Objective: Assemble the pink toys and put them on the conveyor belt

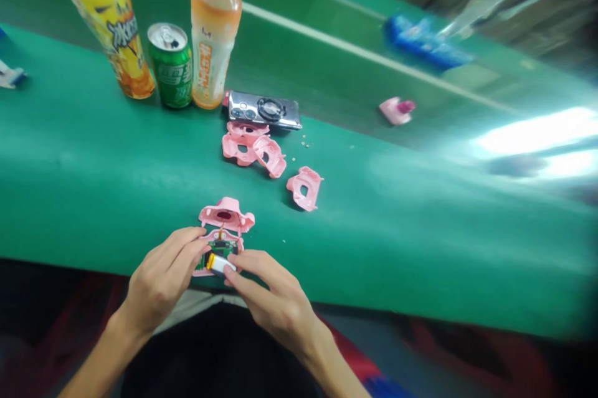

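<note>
A pink plastic housing point(211, 236) with a green circuit board point(224, 245) inside lies at the near edge of the table. My left hand point(163, 276) grips its left side, fingers bent over the rim. Between the thumb and fingers of my right hand point(275, 298) is a small silver battery point(223, 265) with yellow tape at one end, held tilted over the board. Just beyond sits a pink cover point(227, 214) with a dark opening, and a thin ribbon cable point(221, 233) runs between it and the housing.
Several pink shell pieces point(271, 157) lie ahead, with another pink shell point(304, 189) to their right. Behind them are a phone point(264, 109), an orange drink bottle point(210, 49), a green can point(172, 71) and a yellow bottle point(109, 30). Farther right are a pink part point(396, 111) and a blue packet point(425, 43).
</note>
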A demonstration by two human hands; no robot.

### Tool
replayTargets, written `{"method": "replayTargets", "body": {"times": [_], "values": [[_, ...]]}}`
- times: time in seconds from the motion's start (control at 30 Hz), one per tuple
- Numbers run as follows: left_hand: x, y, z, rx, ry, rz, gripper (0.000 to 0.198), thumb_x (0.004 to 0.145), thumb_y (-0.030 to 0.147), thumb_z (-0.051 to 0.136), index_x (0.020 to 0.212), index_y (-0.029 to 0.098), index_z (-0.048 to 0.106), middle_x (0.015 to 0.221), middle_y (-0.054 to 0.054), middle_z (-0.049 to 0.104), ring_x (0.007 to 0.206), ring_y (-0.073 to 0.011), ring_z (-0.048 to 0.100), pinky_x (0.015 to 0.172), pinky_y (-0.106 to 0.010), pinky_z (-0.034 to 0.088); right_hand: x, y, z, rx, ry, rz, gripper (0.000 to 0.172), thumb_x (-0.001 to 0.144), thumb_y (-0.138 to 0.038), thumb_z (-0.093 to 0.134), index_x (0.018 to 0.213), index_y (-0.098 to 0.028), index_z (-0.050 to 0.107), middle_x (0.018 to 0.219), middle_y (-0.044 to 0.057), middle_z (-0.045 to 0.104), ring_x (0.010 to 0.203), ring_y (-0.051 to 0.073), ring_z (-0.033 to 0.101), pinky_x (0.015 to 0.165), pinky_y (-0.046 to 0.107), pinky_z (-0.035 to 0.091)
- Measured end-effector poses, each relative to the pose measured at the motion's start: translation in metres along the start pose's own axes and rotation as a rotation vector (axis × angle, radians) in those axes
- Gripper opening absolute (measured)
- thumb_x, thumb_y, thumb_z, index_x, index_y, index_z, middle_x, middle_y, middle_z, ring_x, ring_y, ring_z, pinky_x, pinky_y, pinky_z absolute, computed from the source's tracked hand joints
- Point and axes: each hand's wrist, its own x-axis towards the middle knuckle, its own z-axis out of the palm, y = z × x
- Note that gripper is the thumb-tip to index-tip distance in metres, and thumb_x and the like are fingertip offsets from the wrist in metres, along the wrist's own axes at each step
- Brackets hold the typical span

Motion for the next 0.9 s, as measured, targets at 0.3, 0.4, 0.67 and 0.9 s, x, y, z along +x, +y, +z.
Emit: {"method": "replayTargets", "body": {"times": [0.3,0.4,0.67,0.9], "values": [[-0.002,0.0,0.001,0.007,-0.005,0.001,0.023,0.092,0.001,0.06,0.114,0.009,0.063,0.111,-0.015,0.073,0.106,-0.0229,0.07,0.096,-0.034,0.056,0.01,0.007,0.004,-0.016,-0.035,-0.001,0.028,0.094,-0.002,0.057,0.114,-0.017,0.07,0.108,0.01,0.074,0.106,0.021,0.07,0.092,0.036,0.064],[-0.002,-0.001,0.002,-0.007,-0.013,0.0,0.024,0.092,0.0,0.06,0.114,0.007,0.063,0.111,-0.017,0.073,0.107,-0.0235,0.07,0.097,-0.034,0.056,0.008,0.008,0.005,-0.001,0.0,0.004,0.028,0.095,-0.002,0.057,0.114,-0.019,0.069,0.109,0.009,0.073,0.106,0.02,0.07,0.091,0.036,0.064],[0.003,-0.002,-0.005,-0.041,-0.089,0.051,0.024,0.092,0.003,0.062,0.115,0.007,0.063,0.113,-0.017,0.072,0.112,-0.0257,0.068,0.099,-0.037,0.057,0.021,-0.007,-0.005,-0.2,-0.224,0.016,0.025,0.099,-0.004,0.048,0.113,-0.012,0.067,0.109,0.013,0.071,0.104,0.023,0.066,0.095,0.039,0.061],[0.001,0.0,-0.019,0.004,-0.233,0.153,0.029,0.094,0.014,0.065,0.121,0.005,0.061,0.131,-0.025,0.063,0.126,-0.0344,0.06,0.101,-0.047,0.058,0.019,-0.014,-0.009,-0.324,-0.253,0.039,0.031,0.099,-0.006,0.049,0.125,-0.01,0.066,0.119,0.016,0.059,0.106,0.024,0.055,0.091,0.038,0.057]]}}
